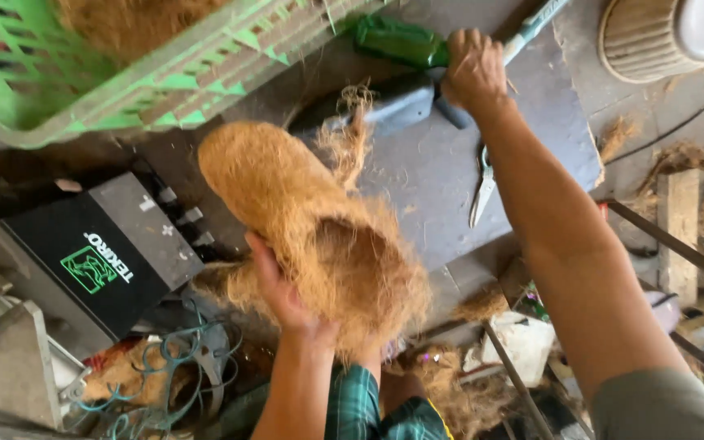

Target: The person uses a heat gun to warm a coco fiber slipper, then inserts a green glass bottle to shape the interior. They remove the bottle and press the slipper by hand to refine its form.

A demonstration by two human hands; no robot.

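Gripping a matted pad of brown coconut fibre (311, 228), the left hand (283, 297) was closed around its lower edge, at 6 o'clock of the pad. The right hand (473, 69) was wrapped about the handle of a green power tool (401, 41) at 1 o'clock (shears (482, 187) lay on the grey board (442, 171)). The trimming step was judged in hand; steady support of the pad would be called for next.
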